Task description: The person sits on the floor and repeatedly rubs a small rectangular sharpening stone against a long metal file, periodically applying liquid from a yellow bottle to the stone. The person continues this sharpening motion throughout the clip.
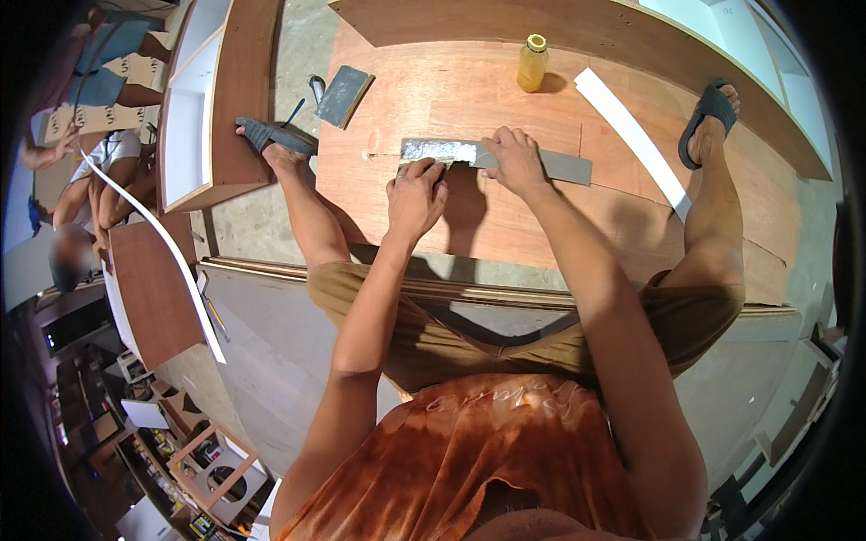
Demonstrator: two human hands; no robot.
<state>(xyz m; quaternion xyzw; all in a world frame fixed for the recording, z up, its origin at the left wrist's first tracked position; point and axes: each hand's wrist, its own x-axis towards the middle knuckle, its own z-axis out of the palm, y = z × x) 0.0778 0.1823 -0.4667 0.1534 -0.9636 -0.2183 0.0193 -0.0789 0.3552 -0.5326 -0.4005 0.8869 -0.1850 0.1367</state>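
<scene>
A flat grey strip (566, 168) lies across the plywood board (379, 212), with a shiny whitish patch on its left half. My right hand (519, 160) grips the strip near its middle, fingers over the far edge and thumb at the near one. My left hand (417, 198) is closed at the strip's near edge beside the shiny patch. Something small and dark shows by its fingertips; what it is I cannot make out. A thin pale stick (377, 156) sticks out past the strip's left end.
A bottle of yellow liquid (533, 65) stands beyond the strip. A dark rectangular block (345, 96) lies at the board's far left; a white strip (631, 135) lies at right. Wooden cabinet frames (242, 99) flank the board. Another person (113, 171) handles a long white strip at left.
</scene>
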